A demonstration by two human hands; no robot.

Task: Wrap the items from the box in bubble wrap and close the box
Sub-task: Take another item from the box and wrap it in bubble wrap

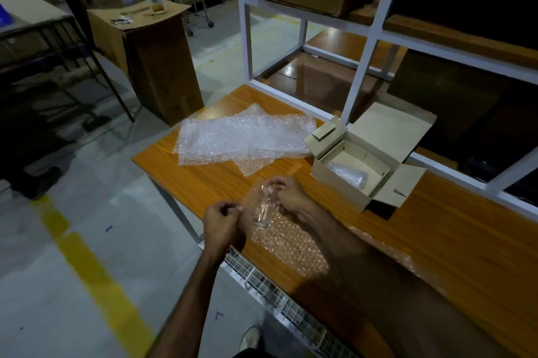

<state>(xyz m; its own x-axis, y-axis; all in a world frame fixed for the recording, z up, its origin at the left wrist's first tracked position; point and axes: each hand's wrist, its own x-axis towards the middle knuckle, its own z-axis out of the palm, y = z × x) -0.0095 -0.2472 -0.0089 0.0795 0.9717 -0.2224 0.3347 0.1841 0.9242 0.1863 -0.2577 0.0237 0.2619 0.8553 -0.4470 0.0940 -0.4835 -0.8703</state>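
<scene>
Near the front edge of the wooden bench [436, 241], both forearms reach forward and the two hands meet over a sheet of bubble wrap [288, 244] that lies flat on the bench top. The left hand [221, 222] has its fingers curled, thumb and forefinger pinching the lifted left edge of the sheet. The right hand [289, 196] is likewise curled, its grip closed on the far edge of the wrap just above a clear glass [262, 213]. That glass stands on the sheet between the two hands, and the raised wrap partly folds around it.

To the right, past the right hand, a small cardboard box [355, 171] sits open on the bench with its lid and side flaps spread out. Inside it, at the near left, lies one item already bundled in bubble wrap [348, 175]; the other part of the inside shows a pale cardboard insert. Further back on the bench, left of the box, several loose bubble wrap sheets [244, 136] lie overlapping one another.
</scene>
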